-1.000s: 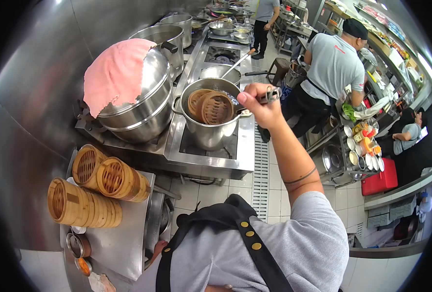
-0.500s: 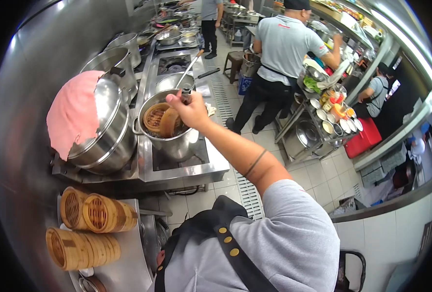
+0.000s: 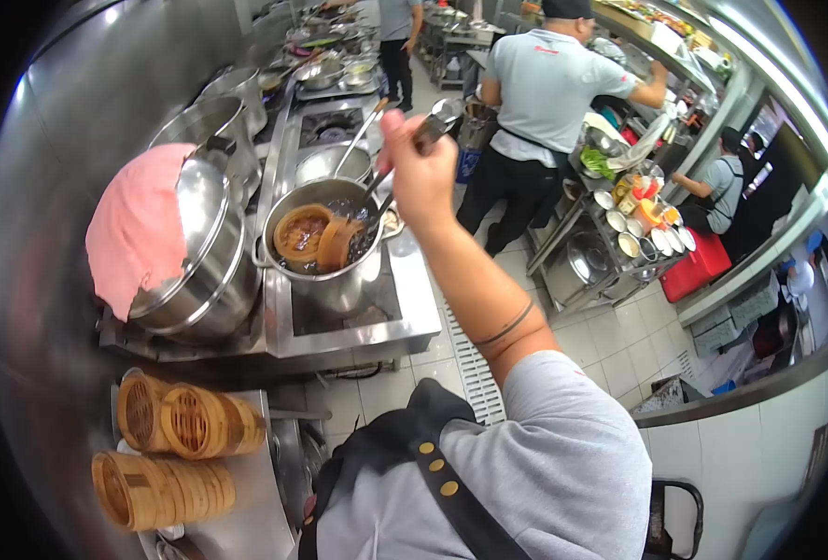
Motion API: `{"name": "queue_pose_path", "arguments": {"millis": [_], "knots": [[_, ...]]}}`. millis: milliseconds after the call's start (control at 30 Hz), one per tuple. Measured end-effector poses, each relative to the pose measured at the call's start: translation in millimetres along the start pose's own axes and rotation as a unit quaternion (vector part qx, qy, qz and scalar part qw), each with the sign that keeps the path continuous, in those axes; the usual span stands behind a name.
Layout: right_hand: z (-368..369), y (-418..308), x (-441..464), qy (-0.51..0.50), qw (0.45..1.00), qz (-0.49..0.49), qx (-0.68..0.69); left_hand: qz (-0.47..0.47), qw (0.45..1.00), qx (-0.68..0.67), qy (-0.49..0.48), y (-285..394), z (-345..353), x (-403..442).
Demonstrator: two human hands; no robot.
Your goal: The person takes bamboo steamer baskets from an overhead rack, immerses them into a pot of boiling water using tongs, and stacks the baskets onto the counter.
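Note:
My right hand (image 3: 419,168) is raised over the near right side of a steel pot (image 3: 263,245), its fingers closed around tongs (image 3: 430,133). The two tong arms point down toward the pot. In the pot's dark, bubbling liquid sit two small round bamboo steamers: one (image 3: 302,235) lies face up and the other (image 3: 337,245) is tilted on its side. The tong tips are near the tilted steamer; whether they touch it I cannot tell. Of my left hand only a sliver of skin (image 3: 309,507) may show beside the apron; its fingers are hidden.
Left of the pot stands a large lidded steamer pot (image 3: 218,271) with a pink cloth (image 3: 139,224) over it. A pan (image 3: 325,161) with a ladle is behind. Stacked bamboo steamers (image 3: 167,490) lie on the steel table. A co-worker (image 3: 554,103) stands ahead at a shelf.
My right hand has moved up and to the right, away from the pot with the tongs. More of the liquid shows, and the tilted steamer sits slightly farther right.

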State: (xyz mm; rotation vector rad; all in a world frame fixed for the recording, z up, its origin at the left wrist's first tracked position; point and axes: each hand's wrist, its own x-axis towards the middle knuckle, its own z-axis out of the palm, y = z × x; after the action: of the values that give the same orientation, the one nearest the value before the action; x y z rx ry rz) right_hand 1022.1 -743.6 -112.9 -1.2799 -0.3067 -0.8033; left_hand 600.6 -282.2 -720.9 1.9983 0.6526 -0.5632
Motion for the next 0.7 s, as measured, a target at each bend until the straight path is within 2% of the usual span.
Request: {"name": "queue_pose_path", "arguments": {"millis": [67,133,200,233,267,300,367,433,500,600,700], "knots": [[2.5,-5.5,6.9,-0.017,0.998,-0.045,0.05,0.033,0.999,0.019,0.005,-13.3,-4.5,-2.0],[9.8,-0.2,9.1,-0.047,0.99,-0.045,0.126,0.067,0.998,0.015,0.002,-28.8,-5.7,1.7],[14.1,11.4,8.8,-0.104,0.977,-0.027,0.186,0.002,0.972,-0.207,-0.108,-33.5,-2.9,13.7],[15.0,17.8,7.8,-0.136,0.969,-0.016,0.207,-0.015,0.98,-0.184,-0.079,-19.2,-10.5,1.8],[17.4,22.2,4.8,-0.152,0.969,0.002,0.194,-0.033,0.985,-0.162,-0.05,22.5,-22.4,-23.6],[18.0,25.4,2.3,-0.156,0.968,0.006,0.198,-0.052,0.988,-0.14,-0.022,124.0,-43.4,-76.9],[17.7,31.0,-2.9,-0.184,0.975,0.07,0.105,-0.07,0.988,-0.138,-0.014,100.6,-41.0,-58.7],[18.4,39.9,-9.1,-0.187,0.973,0.079,0.11,-0.087,0.987,-0.134,-0.007,93.2,-39.1,-57.8],[16.8,53.8,-14.6,-0.189,0.972,0.068,0.12,-0.114,0.985,-0.127,0.02,115.0,-41.5,-75.3],[12.0,77.7,-19.2,-0.182,0.978,0.081,0.064,-0.144,0.979,-0.143,0.027,100.9,-34.0,-79.5],[7.3,90.7,-20.9,-0.182,0.979,0.082,0.039,-0.092,0.989,-0.119,0.004,82.2,-30.6,-81.1]]}}
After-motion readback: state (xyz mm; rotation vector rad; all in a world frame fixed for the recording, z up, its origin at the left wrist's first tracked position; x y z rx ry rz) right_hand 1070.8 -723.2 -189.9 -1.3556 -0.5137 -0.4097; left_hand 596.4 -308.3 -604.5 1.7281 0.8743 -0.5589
